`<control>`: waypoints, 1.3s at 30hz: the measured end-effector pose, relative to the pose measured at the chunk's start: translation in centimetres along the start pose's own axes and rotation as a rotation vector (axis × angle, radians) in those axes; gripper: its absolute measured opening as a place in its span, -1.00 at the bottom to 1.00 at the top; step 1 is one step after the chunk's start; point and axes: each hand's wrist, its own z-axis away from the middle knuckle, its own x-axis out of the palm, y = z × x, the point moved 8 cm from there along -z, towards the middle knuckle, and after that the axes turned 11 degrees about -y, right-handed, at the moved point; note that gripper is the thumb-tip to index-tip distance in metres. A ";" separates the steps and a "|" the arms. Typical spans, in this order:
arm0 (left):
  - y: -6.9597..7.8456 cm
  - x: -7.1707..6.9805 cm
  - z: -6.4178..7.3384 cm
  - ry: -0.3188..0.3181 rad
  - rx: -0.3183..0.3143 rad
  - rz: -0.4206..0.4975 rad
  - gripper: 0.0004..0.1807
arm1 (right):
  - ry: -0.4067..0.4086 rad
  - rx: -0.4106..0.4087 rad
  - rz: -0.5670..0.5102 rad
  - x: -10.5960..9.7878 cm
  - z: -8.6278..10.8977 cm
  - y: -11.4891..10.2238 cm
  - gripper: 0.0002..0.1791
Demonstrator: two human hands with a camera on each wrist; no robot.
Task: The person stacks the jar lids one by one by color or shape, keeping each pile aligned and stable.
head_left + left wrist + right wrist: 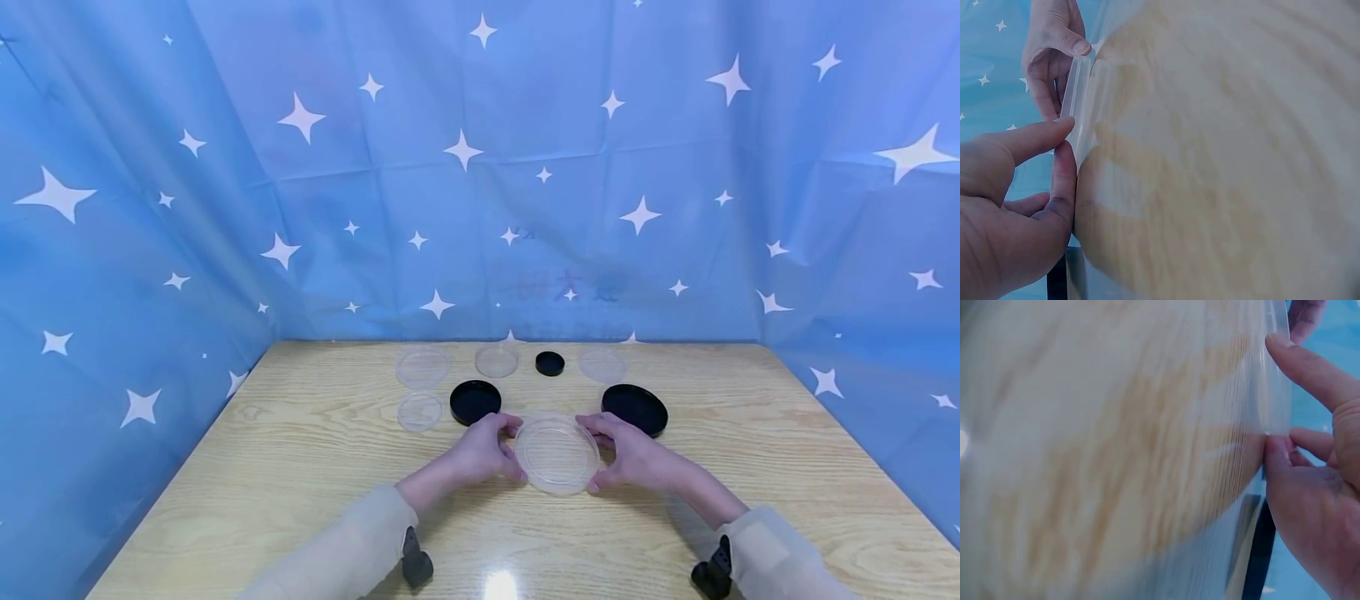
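Between my two hands is a large clear petri dish point(557, 454), low over the front middle of the wooden table. My left hand point(486, 450) holds its left edge, thumb towards me and fingers on the far side. On the opposite edge my right hand point(630, 454) grips the rim in the same way. In the left wrist view the dish's clear side wall point(1075, 90) shows between the hands. The right wrist view shows my thumb and fingertips at the dish's edge point(1275, 394). Whether the dish touches the table I cannot tell.
Behind my hands lie a black round dish point(476, 402) at left and a larger black dish point(635, 408) at right. Clear round dishes point(420, 411) and a small black one point(550, 363) stand farther back on the table point(300, 467). A blue star-patterned curtain point(405, 192) surrounds it.
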 end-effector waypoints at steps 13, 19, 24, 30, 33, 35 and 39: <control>-0.7 -0.6 1.2 -0.023 -0.004 0.021 -0.17 | -0.002 -0.003 -0.003 0.9 -0.4 -0.8 0.04; -1.1 -1.1 3.1 -0.032 -0.019 0.052 -0.16 | -0.020 -0.038 -0.025 2.1 -1.0 -1.7 0.01; -1.4 -1.8 4.9 -0.026 -0.011 0.067 -0.12 | -0.039 -0.067 -0.067 3.2 -1.6 -2.7 -0.01; -1.7 -3.1 7.2 -0.008 0.002 0.045 -0.08 | -0.066 -0.093 -0.111 4.7 -2.8 -4.2 0.00; -1.8 -3.9 8.3 0.005 0.005 0.038 -0.07 | -0.070 -0.103 -0.098 5.3 -3.6 -5.0 -0.01; -1.9 -4.5 9.0 0.010 0.005 0.033 -0.07 | -0.071 -0.110 -0.081 5.7 -4.1 -5.5 -0.02; -2.3 -5.3 10.0 0.014 -0.002 0.012 -0.07 | -0.081 -0.092 -0.050 6.3 -5.2 -6.1 -0.02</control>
